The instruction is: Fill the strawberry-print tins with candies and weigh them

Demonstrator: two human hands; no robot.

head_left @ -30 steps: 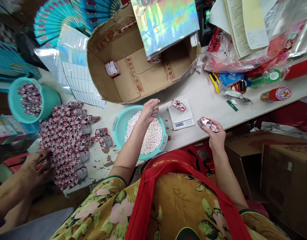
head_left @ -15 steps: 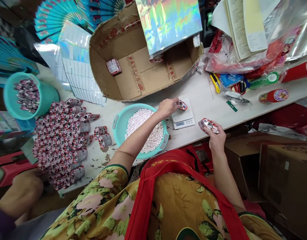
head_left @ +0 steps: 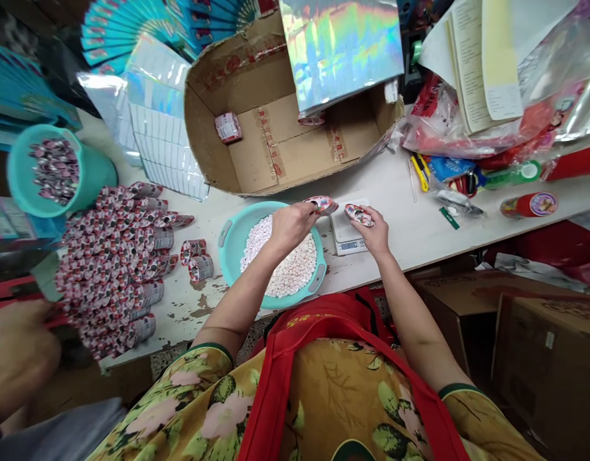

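Note:
My left hand (head_left: 291,227) is closed on a small red-and-white printed pouch (head_left: 322,205), above the right rim of the turquoise basin (head_left: 224,259). Small white candy-like pellets (head_left: 295,272) lie in the basin. In my right hand (head_left: 375,234) is a second printed pouch (head_left: 358,214), pinched between fingers and thumb over the white digital scale (head_left: 351,246). Both hands and pouches partly hide the scale's plate. Left of the basin, two similar pouches (head_left: 200,267) lie on the table, beside a large stack of such pouches (head_left: 115,269).
Behind the basin stands an open cardboard box (head_left: 247,157) with a holographic sheet (head_left: 343,51) across it. A turquoise bucket (head_left: 96,176) of small packets stands left. A yellow cutter (head_left: 421,171) and plastic bags lie right. Another person's hand (head_left: 23,352) shows at lower left.
My left hand has lifted its pouch off the scale and moved left toward the basin. My right hand has brought its pouch from the table's front edge to over the scale.

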